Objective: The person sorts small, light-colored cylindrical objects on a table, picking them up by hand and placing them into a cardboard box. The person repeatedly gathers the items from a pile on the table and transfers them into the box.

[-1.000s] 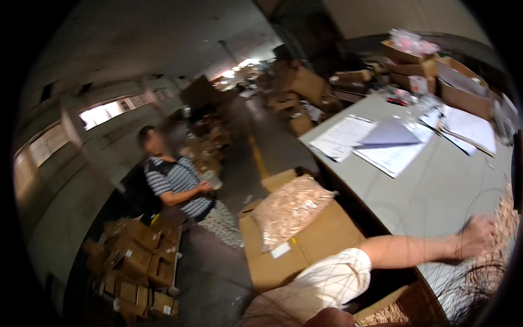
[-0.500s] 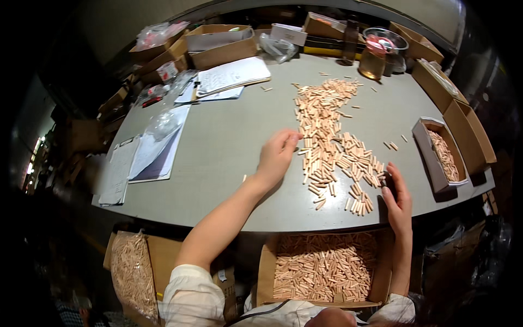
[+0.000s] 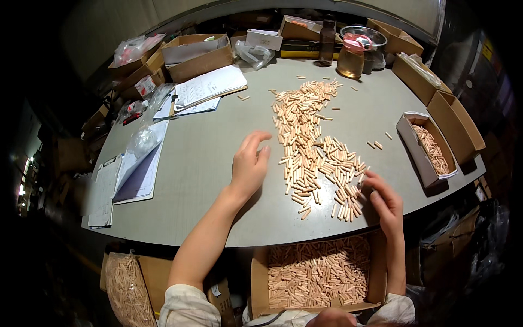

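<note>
A long, loose pile of short wooden dowels [image 3: 299, 122] runs down the middle of the grey table [image 3: 210, 147]. Just left of the pile, my left hand [image 3: 250, 166] hovers with its fingers extended and thumb apart, holding nothing. My right hand [image 3: 387, 204] is at the pile's lower right edge, fingers bent toward the nearest dowels and the thumb apart from them. Whether its fingertips touch a dowel is hard to make out. Below the table edge, in front of me, a cardboard box [image 3: 260, 280] is full of the same dowels.
At the right stands a narrow box [image 3: 406, 133] part-filled with dowels. Clipboards and papers [image 3: 210, 87] lie at the left. A pink-lidded jug [image 3: 350, 64], a dark bottle [image 3: 326, 43] and several cartons line the back. A plastic bag of dowels [image 3: 128, 286] sits lower left.
My left hand has drawn back from the pile's left edge, its fingers opening. My right hand has moved in toward the lower right dowels, its fingers bending more. The whole view has shifted slightly.
</note>
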Available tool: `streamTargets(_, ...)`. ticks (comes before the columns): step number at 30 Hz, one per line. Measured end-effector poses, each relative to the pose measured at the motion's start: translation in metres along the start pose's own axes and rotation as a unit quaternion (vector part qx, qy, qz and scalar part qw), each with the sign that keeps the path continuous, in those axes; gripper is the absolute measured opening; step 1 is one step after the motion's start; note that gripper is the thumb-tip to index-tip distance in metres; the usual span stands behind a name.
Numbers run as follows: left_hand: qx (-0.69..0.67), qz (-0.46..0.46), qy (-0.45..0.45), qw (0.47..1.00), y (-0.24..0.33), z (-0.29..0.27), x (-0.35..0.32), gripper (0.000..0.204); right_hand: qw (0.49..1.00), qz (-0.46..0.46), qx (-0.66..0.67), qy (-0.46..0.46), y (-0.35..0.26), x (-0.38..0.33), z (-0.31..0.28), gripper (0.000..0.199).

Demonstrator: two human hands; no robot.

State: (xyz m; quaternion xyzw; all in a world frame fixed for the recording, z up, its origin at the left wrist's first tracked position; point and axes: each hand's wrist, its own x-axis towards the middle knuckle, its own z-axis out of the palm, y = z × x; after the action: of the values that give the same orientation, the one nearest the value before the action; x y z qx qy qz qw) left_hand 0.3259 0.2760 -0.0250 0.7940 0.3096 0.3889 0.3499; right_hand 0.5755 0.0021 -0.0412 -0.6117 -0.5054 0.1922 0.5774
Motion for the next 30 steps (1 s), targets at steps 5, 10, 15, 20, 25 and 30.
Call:
streamTargets(5, 0.043, 0.088, -0.034, 0.995, 0.005, 0.01, -0.005, 0.031, 0.994, 0.053, 0.065, 0.076, 0.015, 0.004, -0.007, 0.04)
streamTargets(10, 0.081, 0.158, -0.08, 0.981, 0.007, 0.015, -0.016, 0.033, 0.987, -0.004, -0.138, -0.086, 0.001, 0.011, 0.001, 0.044)
streamTargets(15, 0.063, 0.183, -0.1, 0.976, 0.018, 0.023, -0.018, 0.034, 0.987, 0.082, 0.123, -0.063, -0.003, 0.005, -0.009, 0.046)
streamTargets(20, 0.079, 0.192, -0.101, 0.973, 0.019, 0.018, -0.017, 0.032, 0.989, 0.08, 0.113, -0.055, -0.005, 0.005, -0.006, 0.046)
streamTargets(25, 0.094, 0.211, -0.113, 0.966, 0.017, 0.017, -0.017, 0.026, 0.98, -0.057, -0.082, -0.174, -0.008, 0.013, -0.012, 0.042)
streamTargets(30, 0.112, 0.227, -0.123, 0.959, 0.02, 0.018, -0.016, 0.023, 0.988, 0.048, 0.138, -0.041, -0.004, 0.004, -0.017, 0.038)
